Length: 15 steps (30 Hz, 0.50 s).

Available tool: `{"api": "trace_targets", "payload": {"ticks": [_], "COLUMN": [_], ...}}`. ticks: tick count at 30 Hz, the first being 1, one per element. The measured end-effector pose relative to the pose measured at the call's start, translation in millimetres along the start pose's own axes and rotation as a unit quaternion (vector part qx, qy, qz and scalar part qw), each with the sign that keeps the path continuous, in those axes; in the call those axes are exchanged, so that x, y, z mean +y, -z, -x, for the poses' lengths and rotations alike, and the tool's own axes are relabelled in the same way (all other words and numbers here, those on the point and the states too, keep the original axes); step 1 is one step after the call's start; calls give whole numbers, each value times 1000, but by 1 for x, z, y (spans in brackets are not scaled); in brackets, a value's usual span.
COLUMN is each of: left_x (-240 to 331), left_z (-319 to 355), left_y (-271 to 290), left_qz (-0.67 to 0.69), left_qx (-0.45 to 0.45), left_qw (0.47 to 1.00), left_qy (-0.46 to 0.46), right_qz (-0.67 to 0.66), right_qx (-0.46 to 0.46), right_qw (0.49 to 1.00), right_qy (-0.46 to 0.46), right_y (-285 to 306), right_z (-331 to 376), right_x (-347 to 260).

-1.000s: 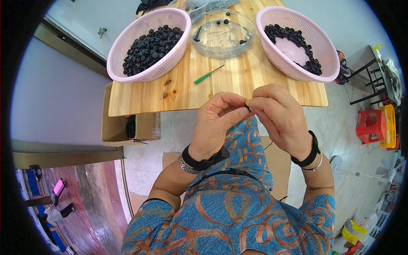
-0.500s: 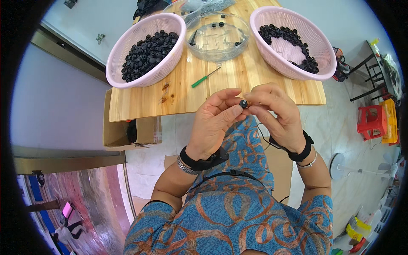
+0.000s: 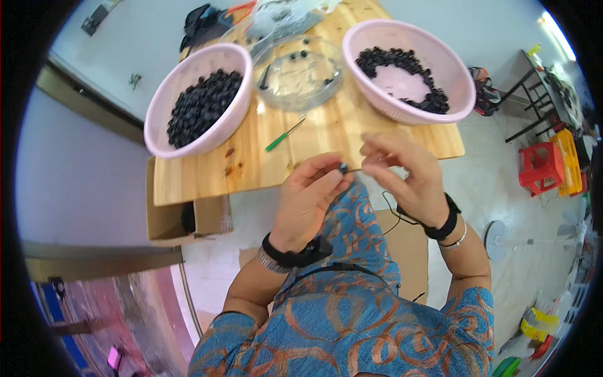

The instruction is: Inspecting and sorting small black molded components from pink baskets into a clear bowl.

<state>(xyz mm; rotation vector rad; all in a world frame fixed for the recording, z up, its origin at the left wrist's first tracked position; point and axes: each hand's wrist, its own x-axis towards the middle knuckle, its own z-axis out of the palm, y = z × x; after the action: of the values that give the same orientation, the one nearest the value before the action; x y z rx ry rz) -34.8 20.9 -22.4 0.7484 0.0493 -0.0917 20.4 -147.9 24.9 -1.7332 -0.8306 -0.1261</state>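
My left hand point(image 3: 306, 198), just off the table's near edge, pinches a small round black knob point(image 3: 343, 168) between thumb and fingertips. To its right, my right hand point(image 3: 411, 173) is apart from the knob, its fingers loosely bent with a gap between thumb and forefinger. Those fingertips are slightly blurred, and nothing shows between them. Beyond my hands a green-handled screwdriver point(image 3: 276, 142) lies on the wooden table point(image 3: 251, 166). Many similar black pieces point(image 3: 206, 107) fill the left pink basket point(image 3: 157, 135); more black pieces point(image 3: 433, 94) form a ring in the right pink basket point(image 3: 461, 94).
A clear round plastic tray point(image 3: 295, 103) with a few black pieces stands between the baskets. Behind it are clear plastic bags point(image 3: 286, 19) and a dark bag point(image 3: 204, 25). A cardboard box point(image 3: 213, 217) sits under the table's left side. Red stools point(image 3: 539, 166) stand at the right.
My right hand has come away from the knob, which stays in my left hand. The left hand has shifted slightly left and nearer to me. The whole view has tilted.
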Motion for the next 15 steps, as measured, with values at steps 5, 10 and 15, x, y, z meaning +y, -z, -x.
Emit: {"api": "trace_targets", "payload": {"ticks": [5, 10, 15], "left_x": [3, -2, -4], "left_z": [7, 3, 9], "left_y": [6, 8, 10], "left_qz": [-9, 5, 13], "left_qx": [46, 37, 41], "left_qw": [999, 999, 999], "left_qy": [-17, -10, 28], "right_qz": [219, 447, 596], "right_qx": [49, -161, -227], "right_qw": [975, 870, 746], "right_qy": [-2, -130, -193], "right_y": [84, 159, 156], "right_z": [-57, -115, -157], "right_x": [11, 87, 139]}}
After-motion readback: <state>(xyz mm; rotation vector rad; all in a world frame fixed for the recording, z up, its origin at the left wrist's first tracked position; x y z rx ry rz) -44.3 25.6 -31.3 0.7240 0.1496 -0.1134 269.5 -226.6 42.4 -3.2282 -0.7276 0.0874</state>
